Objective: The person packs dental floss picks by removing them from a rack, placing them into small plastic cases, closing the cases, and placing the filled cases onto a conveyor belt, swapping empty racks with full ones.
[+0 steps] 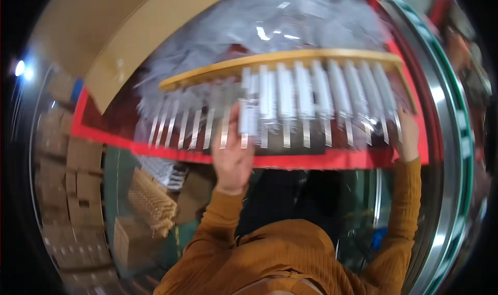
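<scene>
Across the red-edged table lies a long wooden rack (280, 58), with a row of flat metal strips (182, 129) pointing toward me. Ribbed white pieces (303, 87) cover the strips from the middle to the right; those on the left are bare. Near the middle, my left hand (233, 160) has its fingers closed around one strip, at a white ribbed piece (249, 120) sitting lower than its neighbours. Motion blur softens its fingertips. At the rack's right end, my right hand (408, 134) grips the wooden side, its fingertips partly hidden.
Clear plastic bags (311, 17) heap behind the rack. A large cardboard sheet (129, 36) leans at the far left, with stacked cartons (85, 155) beyond. A bundle of tan pieces (150, 201) stands below left. A metal-and-green rail (441, 93) runs along the right, another person's arm (459, 48) past it.
</scene>
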A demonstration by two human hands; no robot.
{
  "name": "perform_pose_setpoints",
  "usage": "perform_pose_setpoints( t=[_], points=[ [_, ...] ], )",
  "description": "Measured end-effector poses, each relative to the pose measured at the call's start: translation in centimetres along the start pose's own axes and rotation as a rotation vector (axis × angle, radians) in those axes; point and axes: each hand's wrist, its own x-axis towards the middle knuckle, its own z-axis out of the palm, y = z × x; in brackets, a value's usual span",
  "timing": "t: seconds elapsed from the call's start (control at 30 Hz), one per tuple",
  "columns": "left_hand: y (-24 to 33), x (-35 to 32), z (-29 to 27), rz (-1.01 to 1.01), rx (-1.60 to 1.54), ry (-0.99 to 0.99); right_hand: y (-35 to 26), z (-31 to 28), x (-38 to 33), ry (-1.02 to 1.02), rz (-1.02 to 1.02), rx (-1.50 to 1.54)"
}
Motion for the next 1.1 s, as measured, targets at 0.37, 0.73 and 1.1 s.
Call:
perform_pose_setpoints(
  t=[0.37, 0.73, 1.1],
  points=[
    [-0.5, -4.2, -0.2, 0.195, 0.327, -0.061, -1.3, -1.2, -9.1, 0.328, 0.435, 1.026],
    [-4.6, -10.3, 0.8, -0.214, 0.191, -0.131, -15.5, -2.3, -15.8, -0.579, 0.611, 1.966],
    [-6.3, -9.3, -3.4, 0.346, 0.922, -0.388, -17.0, 0.3, -13.1, -0.536, 0.556, 1.679]
  ],
)
